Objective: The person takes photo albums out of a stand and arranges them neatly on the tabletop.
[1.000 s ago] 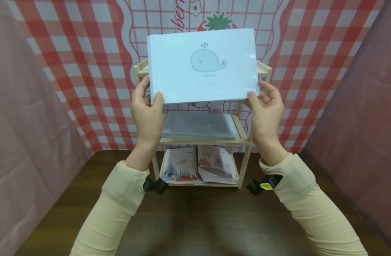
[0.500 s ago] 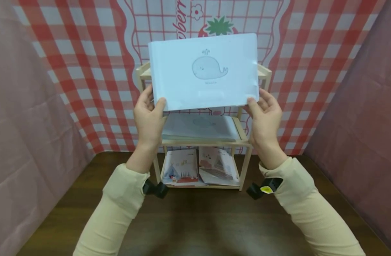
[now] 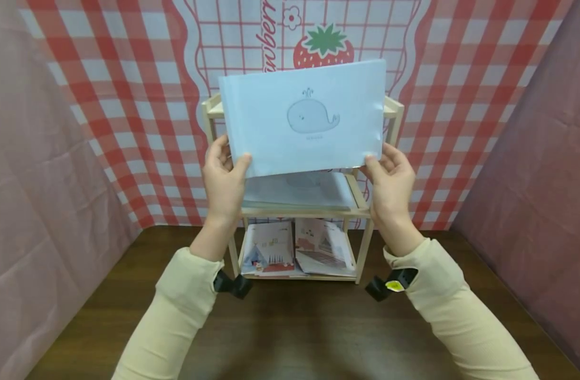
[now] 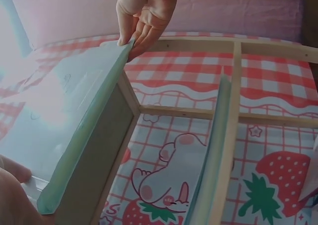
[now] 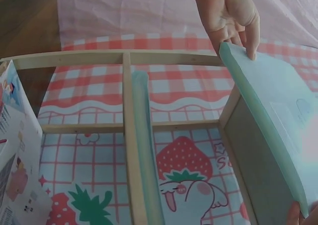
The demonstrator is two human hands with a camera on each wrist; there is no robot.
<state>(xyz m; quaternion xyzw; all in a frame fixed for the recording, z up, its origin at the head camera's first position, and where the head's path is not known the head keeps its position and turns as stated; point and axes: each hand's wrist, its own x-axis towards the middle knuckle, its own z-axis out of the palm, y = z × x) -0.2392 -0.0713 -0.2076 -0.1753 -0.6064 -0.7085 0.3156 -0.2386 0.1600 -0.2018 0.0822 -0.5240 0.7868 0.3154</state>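
Note:
Both hands hold a pale notebook (image 3: 266,126) with a whale drawn on its cover, raised before the upper level of a small wooden rack (image 3: 304,212). It tilts slightly, its right end higher. My left hand (image 3: 223,184) pinches the lower left corner, thumb on the cover. At the lower right corner, my right hand (image 3: 393,182) grips likewise, fingers behind. A light green edge of the notebook (image 4: 82,130) shows in the left wrist view. Another whale-covered notebook (image 3: 318,192) lies on the middle shelf, partly hidden by the held one.
Two illustrated booklets, a left one (image 3: 268,250) and a right one (image 3: 320,248), lie on the bottom shelf. Behind the rack hangs a red checked cloth (image 3: 142,105) with a strawberry print. Pink cloths (image 3: 43,158) flank both sides. The dark wooden surface (image 3: 299,327) extends in front.
Both hands have lowered the notebook a little toward the rack's upper level, and its left end has dipped slightly more. The grip at both corners stays the same.

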